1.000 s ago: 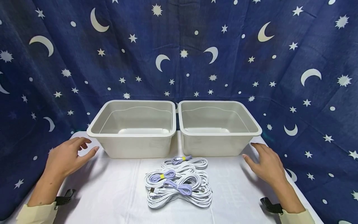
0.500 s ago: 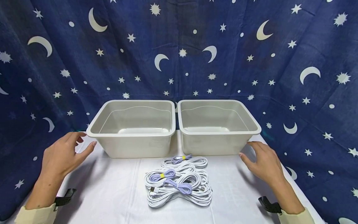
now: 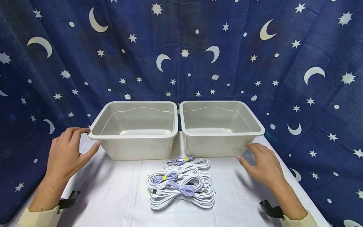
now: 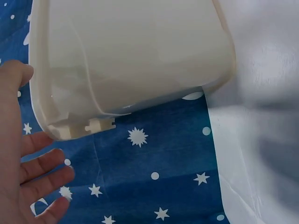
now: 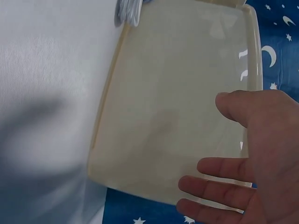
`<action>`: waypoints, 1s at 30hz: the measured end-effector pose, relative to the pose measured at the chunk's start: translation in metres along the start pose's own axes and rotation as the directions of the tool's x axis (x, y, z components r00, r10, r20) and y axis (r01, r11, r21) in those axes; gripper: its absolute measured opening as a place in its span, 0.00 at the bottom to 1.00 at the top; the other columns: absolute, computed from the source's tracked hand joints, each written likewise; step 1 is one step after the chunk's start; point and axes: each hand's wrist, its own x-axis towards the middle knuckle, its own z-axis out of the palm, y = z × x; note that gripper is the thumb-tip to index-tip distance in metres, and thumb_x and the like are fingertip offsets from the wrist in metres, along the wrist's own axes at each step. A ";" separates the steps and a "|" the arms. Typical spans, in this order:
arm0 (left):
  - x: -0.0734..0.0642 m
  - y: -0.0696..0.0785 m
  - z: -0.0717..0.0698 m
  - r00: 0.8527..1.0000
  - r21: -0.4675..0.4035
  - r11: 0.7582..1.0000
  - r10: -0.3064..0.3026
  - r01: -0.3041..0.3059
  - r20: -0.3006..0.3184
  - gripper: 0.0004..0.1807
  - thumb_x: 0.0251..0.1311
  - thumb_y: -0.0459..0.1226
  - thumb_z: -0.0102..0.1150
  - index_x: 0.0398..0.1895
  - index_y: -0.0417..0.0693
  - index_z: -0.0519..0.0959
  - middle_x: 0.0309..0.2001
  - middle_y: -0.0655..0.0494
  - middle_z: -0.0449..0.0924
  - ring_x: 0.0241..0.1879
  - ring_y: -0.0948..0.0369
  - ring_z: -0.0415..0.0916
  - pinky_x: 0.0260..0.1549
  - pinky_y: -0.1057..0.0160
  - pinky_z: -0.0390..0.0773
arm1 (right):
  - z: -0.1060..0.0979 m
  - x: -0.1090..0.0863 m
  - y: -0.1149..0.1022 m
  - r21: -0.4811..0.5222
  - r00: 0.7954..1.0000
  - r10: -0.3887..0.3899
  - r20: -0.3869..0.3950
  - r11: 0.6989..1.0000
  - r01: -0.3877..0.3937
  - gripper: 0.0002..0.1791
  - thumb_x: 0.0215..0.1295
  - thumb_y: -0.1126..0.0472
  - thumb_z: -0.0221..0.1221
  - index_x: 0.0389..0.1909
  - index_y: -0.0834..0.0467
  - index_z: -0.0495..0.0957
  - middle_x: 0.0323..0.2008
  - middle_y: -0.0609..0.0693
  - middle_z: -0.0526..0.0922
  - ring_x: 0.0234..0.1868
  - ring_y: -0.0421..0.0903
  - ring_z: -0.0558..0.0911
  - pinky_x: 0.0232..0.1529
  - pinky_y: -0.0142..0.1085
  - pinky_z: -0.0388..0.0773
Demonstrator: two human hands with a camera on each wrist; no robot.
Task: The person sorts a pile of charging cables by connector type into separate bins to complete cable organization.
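Two light grey plastic bins stand side by side in the head view, the left bin (image 3: pixel 136 148) and the right bin (image 3: pixel 218 146). My left hand (image 3: pixel 66 154) is at the left bin's near left corner, its index fingertip right at the rim and the thumb spread apart. In the left wrist view the fingers (image 4: pixel 44 170) lie loosely bent beside the bin's corner. My right hand (image 3: pixel 265 164), fingers relaxed and holding nothing, hovers by the right bin's near right corner. The right wrist view shows its fingers (image 5: pixel 217 191) overlapping the bin's wall.
Coiled white cables (image 3: pixel 198 201) lie piled in front of the bins, with several lavender cables (image 3: pixel 181 188) among them, some with yellow ties. A white cloth (image 3: pixel 113 195) covers the table. Behind hangs a navy curtain (image 3: pixel 181 37) with moons and stars.
My left hand has moved up and slightly right, bringing its index fingertip to the left bin's rim. My right hand has drifted left along the right bin. The bins and cables stay put.
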 end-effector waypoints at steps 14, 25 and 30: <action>0.009 0.012 0.012 0.986 -0.052 0.986 0.156 -0.159 -0.064 0.34 0.52 0.55 0.67 0.55 0.40 0.81 0.56 0.37 0.78 0.52 0.38 0.75 0.53 0.31 0.61 | 0.002 0.000 -0.022 0.048 0.998 -0.055 0.018 0.997 0.054 0.31 0.54 0.49 0.77 0.53 0.64 0.82 0.53 0.61 0.86 0.52 0.63 0.84 0.47 0.63 0.77; 0.010 0.023 0.018 0.974 -0.082 0.970 0.227 -0.228 -0.017 0.32 0.59 0.56 0.64 0.56 0.42 0.82 0.57 0.39 0.78 0.59 0.40 0.73 0.55 0.31 0.62 | 0.009 -0.002 -0.052 0.087 0.987 -0.147 0.069 0.986 0.140 0.32 0.57 0.47 0.76 0.57 0.62 0.82 0.51 0.56 0.86 0.54 0.60 0.83 0.57 0.57 0.75; 0.011 0.026 0.021 0.968 -0.090 0.963 0.252 -0.253 -0.021 0.33 0.64 0.60 0.58 0.57 0.41 0.82 0.55 0.40 0.79 0.58 0.40 0.74 0.55 0.33 0.64 | 0.012 -0.004 -0.065 0.115 0.982 -0.172 0.073 0.980 0.163 0.32 0.57 0.47 0.76 0.57 0.61 0.82 0.51 0.54 0.85 0.55 0.59 0.83 0.59 0.56 0.74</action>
